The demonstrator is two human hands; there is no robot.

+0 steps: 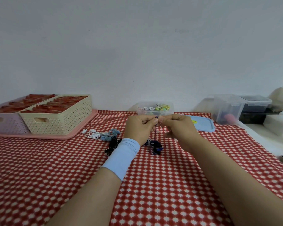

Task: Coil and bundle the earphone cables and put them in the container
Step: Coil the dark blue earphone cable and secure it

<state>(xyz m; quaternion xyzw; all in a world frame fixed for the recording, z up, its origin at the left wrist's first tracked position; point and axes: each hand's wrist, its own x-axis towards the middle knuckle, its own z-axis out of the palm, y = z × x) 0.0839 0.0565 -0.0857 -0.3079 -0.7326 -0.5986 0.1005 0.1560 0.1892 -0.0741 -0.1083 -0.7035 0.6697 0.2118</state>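
Both forearms reach over the tabletop (pixel 153 185). Left hand (pixel 140 128) and right hand (pixel 178 126) pinch one dark cable (pixel 155 132). Its tangle lies below.

Two baskets (pixel 59 118) are set side by side on a tray (pixel 82 128) at the far left corner of the tabletop (pixel 39 176). A small container (pixel 154 110) is placed at the middle of the far edge, with a lid (pixel 203 124) laid flat just to its right. Further right, near the far right corner, two bins (pixel 230 108) are stood. Loose earphone cables (pixel 104 136) are scattered in front of the container, towards the middle of the tabletop.
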